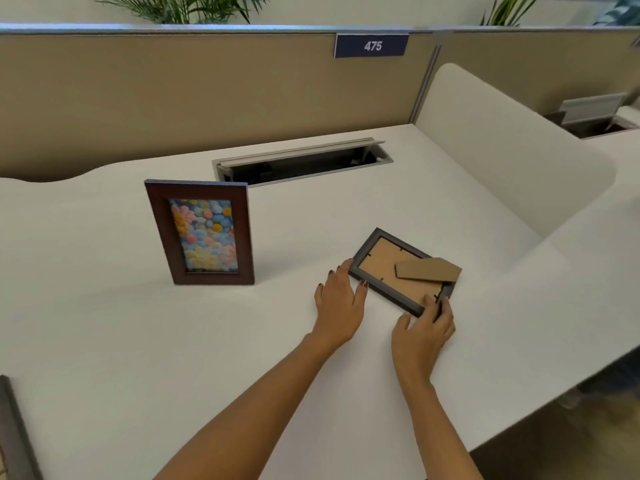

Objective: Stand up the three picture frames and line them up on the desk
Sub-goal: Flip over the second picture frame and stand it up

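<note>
A brown wooden picture frame (201, 233) with a flower picture stands upright on the white desk (121, 341), left of centre. A dark frame (398, 268) lies face down to its right, cardboard back up, with its stand flap (429, 270) folded out. My left hand (339, 306) rests flat on the desk, fingertips touching that frame's near left corner. My right hand (424, 329) pinches the frame's near right corner between thumb and fingers. A third dark frame edge (14, 434) shows at the bottom left border, mostly cut off.
An open cable tray (301, 161) with a raised grey lid is set into the desk behind the frames. A tan partition (207, 91) with a "475" sign (372, 46) backs the desk. A white curved divider (502, 150) stands on the right. The desk edge runs along the lower right.
</note>
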The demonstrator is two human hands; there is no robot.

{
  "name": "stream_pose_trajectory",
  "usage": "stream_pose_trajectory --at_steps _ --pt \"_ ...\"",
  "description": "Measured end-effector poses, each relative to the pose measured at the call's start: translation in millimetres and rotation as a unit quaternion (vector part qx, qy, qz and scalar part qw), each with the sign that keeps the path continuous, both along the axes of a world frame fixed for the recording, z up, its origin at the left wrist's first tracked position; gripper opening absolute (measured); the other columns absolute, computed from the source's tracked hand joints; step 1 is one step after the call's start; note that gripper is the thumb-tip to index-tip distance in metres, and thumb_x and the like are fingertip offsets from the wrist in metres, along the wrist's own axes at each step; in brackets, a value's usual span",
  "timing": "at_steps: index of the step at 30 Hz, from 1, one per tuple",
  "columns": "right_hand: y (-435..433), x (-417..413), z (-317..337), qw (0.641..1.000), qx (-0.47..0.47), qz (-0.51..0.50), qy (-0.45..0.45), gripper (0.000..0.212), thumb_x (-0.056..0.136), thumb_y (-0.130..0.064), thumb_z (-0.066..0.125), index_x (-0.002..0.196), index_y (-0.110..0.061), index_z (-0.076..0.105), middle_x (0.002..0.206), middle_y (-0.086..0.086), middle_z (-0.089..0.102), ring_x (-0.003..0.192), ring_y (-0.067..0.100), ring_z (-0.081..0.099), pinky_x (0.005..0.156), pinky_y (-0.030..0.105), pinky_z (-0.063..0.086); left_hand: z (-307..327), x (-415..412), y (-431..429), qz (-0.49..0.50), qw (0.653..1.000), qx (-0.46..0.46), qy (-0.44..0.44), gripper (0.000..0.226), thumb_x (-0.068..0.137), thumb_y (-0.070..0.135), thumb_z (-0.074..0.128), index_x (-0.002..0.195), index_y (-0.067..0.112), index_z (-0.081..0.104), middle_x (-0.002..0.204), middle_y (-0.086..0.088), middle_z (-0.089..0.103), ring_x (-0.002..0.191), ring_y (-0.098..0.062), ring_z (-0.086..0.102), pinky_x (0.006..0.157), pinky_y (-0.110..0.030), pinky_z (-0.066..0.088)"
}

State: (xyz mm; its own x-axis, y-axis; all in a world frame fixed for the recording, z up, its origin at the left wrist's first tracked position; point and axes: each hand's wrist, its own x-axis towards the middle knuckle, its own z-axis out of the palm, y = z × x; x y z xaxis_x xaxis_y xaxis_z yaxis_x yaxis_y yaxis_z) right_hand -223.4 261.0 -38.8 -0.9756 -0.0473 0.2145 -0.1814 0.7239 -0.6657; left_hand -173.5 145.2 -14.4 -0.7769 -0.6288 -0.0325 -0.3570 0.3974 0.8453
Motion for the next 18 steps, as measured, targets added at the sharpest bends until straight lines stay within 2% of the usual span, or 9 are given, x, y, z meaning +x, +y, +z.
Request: stream_pose_trajectory --at_steps 3,5,8,10,13,16,18 --pt "-0.3 5.2 -3.0 1.0 0.018 0.024 0.004 0.049 0.088 -0.007 0.057 0.135 -0.009 0.043 0.15 0.015 0.03 0.137 0.029 0.028 0.106 0.043 0.038 -2.4 -4.8 2.9 0.027 0.999 0.038 0.003 0.048 0.099 0.035 0.032 0.145 0.026 0.023 0.153 0.0 0.03 0.144 -0.018 0.021 0.118 -0.039 0.002" --pt "0.1 6.3 -4.0 1.0 0.019 0.025 0.003 0.048 0.088 -0.008 0.057 0.135 -0.01 0.043 0.151 0.014 0.029 0.138 0.029 0.026 0.106 0.041 0.038 -2.0 -5.1 1.7 0.044 0.997 0.059 0.018 0.044 0.098 0.032 0.034 0.141 0.027 0.03 0.149 0.002 0.038 0.141 -0.016 0.027 0.117 -0.037 0.005" --pt "2.5 5.0 -3.7 1.0 0.017 0.016 -0.001 0.047 0.088 -0.009 0.058 0.133 -0.01 0.045 0.151 0.013 0.029 0.139 0.028 0.026 0.106 0.042 0.038 5.5 -3.8 -3.6 0.061 0.992 0.1 0.044 0.033 0.097 0.033 0.036 0.13 0.03 0.036 0.127 0.002 0.051 0.122 -0.018 0.045 0.107 -0.033 0.017" --pt "2.8 5.3 -2.5 1.0 0.011 0.013 -0.004 0.046 0.087 -0.011 0.06 0.132 -0.009 0.046 0.15 0.014 0.03 0.139 0.029 0.026 0.107 0.042 0.037 15.0 -3.0 -5.3 0.065 0.986 0.143 0.055 0.027 0.097 0.037 0.037 0.123 0.033 0.036 0.117 0.001 0.049 0.104 -0.015 0.048 0.103 -0.035 0.027" --pt "-0.2 11.9 0.3 1.0 -0.001 0.014 -0.004 0.047 0.085 -0.011 0.063 0.13 -0.009 0.047 0.149 0.014 0.033 0.138 0.029 0.028 0.107 0.041 0.037 32.1 0.7 -0.9 0.094 0.957 0.252 0.105 0.017 0.096 0.04 0.038 0.111 0.032 0.037 0.119 -0.003 0.039 0.094 -0.009 0.051 0.089 -0.028 0.042" --pt "-1.1 18.8 3.3 1.0 0.027 0.004 0.015 0.047 0.083 -0.015 0.067 0.126 -0.01 0.049 0.14 0.017 0.043 0.13 0.032 0.039 0.101 0.042 0.044 45.1 9.5 4.2 0.143 0.912 0.339 0.182 0.008 0.097 0.038 0.038 0.098 0.03 0.04 0.123 -0.004 0.041 0.105 -0.023 0.06 0.082 -0.027 0.053" --pt "-0.8 20.0 5.7 0.998 0.047 -0.001 0.028 0.046 0.083 -0.016 0.068 0.124 -0.011 0.049 0.13 0.018 0.051 0.119 0.033 0.05 0.093 0.043 0.052 51.6 18.0 8.3 0.149 0.898 0.348 0.227 0.008 0.099 0.037 0.035 0.095 0.033 0.04 0.118 -0.002 0.049 0.102 -0.025 0.064 0.071 -0.022 0.055"
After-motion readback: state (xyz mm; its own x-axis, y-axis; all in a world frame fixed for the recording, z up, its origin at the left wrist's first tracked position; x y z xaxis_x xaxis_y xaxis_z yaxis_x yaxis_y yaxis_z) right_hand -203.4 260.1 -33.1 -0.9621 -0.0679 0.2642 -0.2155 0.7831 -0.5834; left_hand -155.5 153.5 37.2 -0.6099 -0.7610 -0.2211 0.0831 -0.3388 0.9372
